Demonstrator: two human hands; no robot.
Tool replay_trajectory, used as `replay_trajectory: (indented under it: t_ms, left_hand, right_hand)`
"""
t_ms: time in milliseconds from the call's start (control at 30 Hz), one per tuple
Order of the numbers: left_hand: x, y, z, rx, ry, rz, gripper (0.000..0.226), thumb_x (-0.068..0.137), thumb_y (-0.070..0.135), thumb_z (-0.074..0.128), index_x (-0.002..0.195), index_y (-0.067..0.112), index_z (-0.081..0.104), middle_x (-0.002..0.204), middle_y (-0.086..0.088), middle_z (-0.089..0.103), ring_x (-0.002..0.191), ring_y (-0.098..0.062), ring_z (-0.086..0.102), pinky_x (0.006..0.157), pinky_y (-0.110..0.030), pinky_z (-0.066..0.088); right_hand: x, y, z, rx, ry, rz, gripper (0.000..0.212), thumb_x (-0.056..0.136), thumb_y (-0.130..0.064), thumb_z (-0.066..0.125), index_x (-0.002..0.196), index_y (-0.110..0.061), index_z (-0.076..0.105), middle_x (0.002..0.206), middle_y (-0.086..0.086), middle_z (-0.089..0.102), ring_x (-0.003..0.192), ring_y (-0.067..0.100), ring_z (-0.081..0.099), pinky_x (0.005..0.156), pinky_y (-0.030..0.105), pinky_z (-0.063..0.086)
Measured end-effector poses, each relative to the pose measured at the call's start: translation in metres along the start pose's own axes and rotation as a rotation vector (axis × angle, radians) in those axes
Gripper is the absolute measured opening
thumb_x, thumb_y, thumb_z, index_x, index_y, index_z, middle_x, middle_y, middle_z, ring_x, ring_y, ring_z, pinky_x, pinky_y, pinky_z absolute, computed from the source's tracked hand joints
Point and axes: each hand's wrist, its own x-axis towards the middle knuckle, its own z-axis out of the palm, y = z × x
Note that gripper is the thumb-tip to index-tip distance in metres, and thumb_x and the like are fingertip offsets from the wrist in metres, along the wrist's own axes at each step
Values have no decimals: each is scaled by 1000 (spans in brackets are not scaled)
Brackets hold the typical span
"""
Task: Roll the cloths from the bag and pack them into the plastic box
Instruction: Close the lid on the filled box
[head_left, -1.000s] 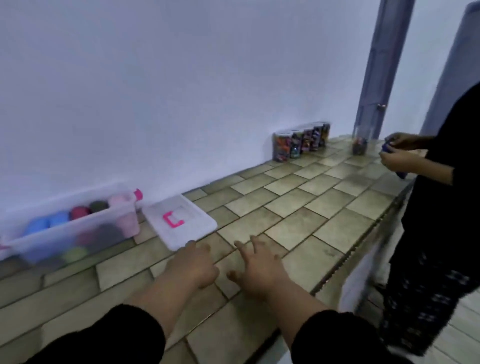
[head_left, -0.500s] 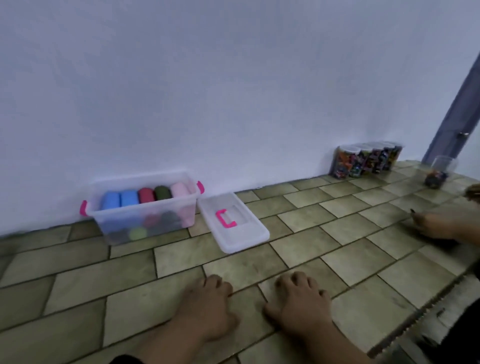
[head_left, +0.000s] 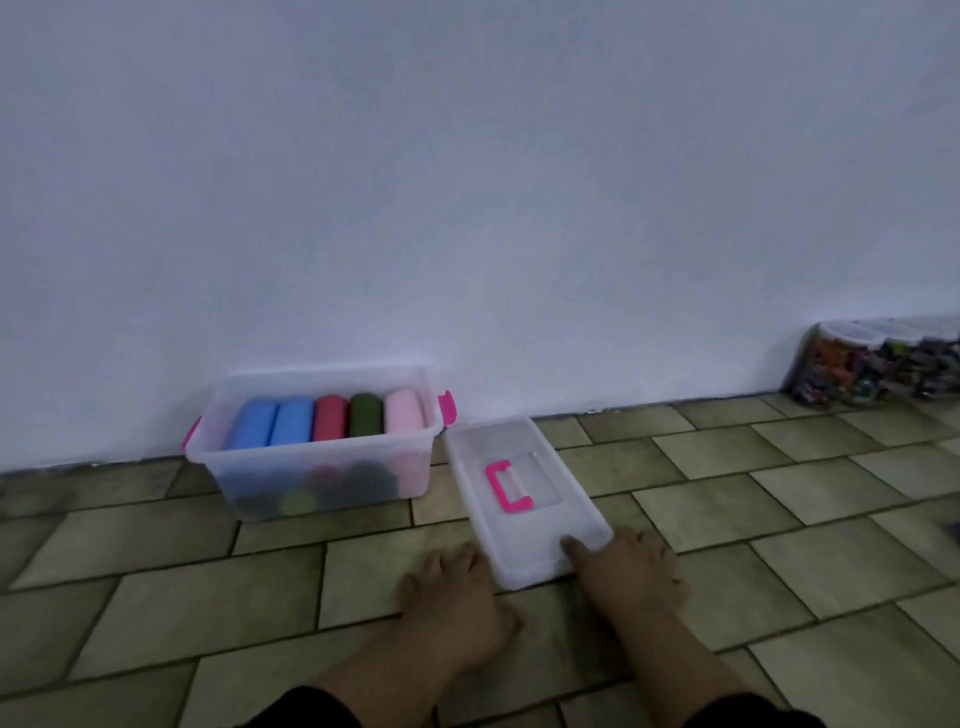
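A clear plastic box with pink latches stands by the wall. Its top layer holds rolled cloths side by side: two blue, one red, one dark green, one pink. More rolls show dimly through the wall below. The box's clear lid with a pink handle lies flat on the tiles to the box's right. My right hand grips the lid's near right corner, thumb on top. My left hand rests on the tiles, fingertips at the lid's near left edge. No bag is in view.
Several clear jars filled with small coloured items stand against the white wall at the far right. The tiled counter stretches left and right of the lid. A dark bit shows at the right frame edge.
Both hands moved forward from the bare tiles to the lid's near edge, and my right thumb now lies on the lid. The view turned left; the other person's hands are out of sight.
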Motion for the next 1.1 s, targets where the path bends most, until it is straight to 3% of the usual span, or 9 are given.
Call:
replay_trajectory:
  t_ms: [67, 233, 400, 500, 567, 700, 833, 900, 1100]
  left_hand:
    - [1, -1, 3, 7, -5, 11, 83, 72, 68, 42, 143, 30, 24, 154, 6, 20, 139, -31, 15, 107, -52, 20]
    - [-3, -4, -5, 30, -48, 73, 67, 75, 66, 45, 135, 38, 37, 153, 9, 21, 140, -32, 16, 108, -52, 19]
    - [-10, -24, -47, -418, 422, 157, 49, 85, 50, 59, 130, 35, 48, 134, 13, 49, 120, -6, 47, 96, -19, 36]
    - [-11, -46, -103, -732, 800, 108, 54, 80, 46, 66, 128, 37, 42, 121, 17, 44, 111, -4, 47, 91, -23, 41]
    - [-11, -68, -144, -915, 883, 60, 62, 80, 43, 68, 134, 35, 38, 122, 15, 42, 110, -5, 46, 90, -23, 39]
    - [-11, -118, -197, -907, 809, -50, 56, 86, 47, 59, 134, 26, 42, 121, 10, 51, 102, -11, 55, 76, -15, 42]
    - [-4, -169, -207, -727, 644, -350, 51, 88, 44, 59, 127, 13, 49, 117, -6, 56, 97, -23, 54, 84, -38, 50]
    - [5, -191, -205, -629, 509, -479, 56, 87, 45, 60, 128, 9, 48, 121, -12, 55, 99, -27, 55, 86, -39, 51]
    - [31, -229, -203, -407, 367, -589, 65, 84, 55, 58, 127, 7, 51, 116, -10, 57, 86, -19, 53, 67, -27, 44]
  right_hand:
    - [0, -4, 0, 131, 73, 12, 81, 72, -71, 52, 129, -14, 45, 136, 9, 45, 125, 28, 42, 97, 43, 37]
    - [-10, -21, -45, 1017, 209, -82, 36, 78, -11, 70, 106, -16, 47, 102, 12, 63, 88, 30, 60, 72, 33, 46]
    - [-24, -50, -153, 902, 471, -543, 32, 84, -25, 63, 109, -41, 54, 89, -8, 65, 76, 7, 62, 62, 20, 42]
    - [-19, -77, -214, 974, 375, -607, 41, 71, -38, 68, 111, -39, 58, 81, -8, 67, 68, 11, 62, 61, 30, 45]
    - [-15, -101, -230, 1099, 285, -594, 48, 61, -39, 68, 109, -38, 63, 78, -5, 69, 62, 14, 62, 56, 31, 45]
    - [-7, -171, -193, 1197, 35, -583, 40, 65, -20, 74, 102, -33, 64, 67, 1, 72, 51, 11, 65, 46, 26, 47]
    - [15, -232, -113, 1079, -214, -424, 42, 73, -10, 75, 112, -9, 58, 87, 13, 66, 71, 24, 66, 62, 33, 54]
    - [24, -252, -79, 962, -231, -417, 39, 73, -11, 76, 108, -5, 59, 98, 16, 64, 83, 29, 63, 73, 39, 53]
    - [41, -288, -26, 497, -90, -548, 24, 82, -21, 65, 98, -3, 63, 103, 13, 65, 74, 18, 49, 66, 27, 38]
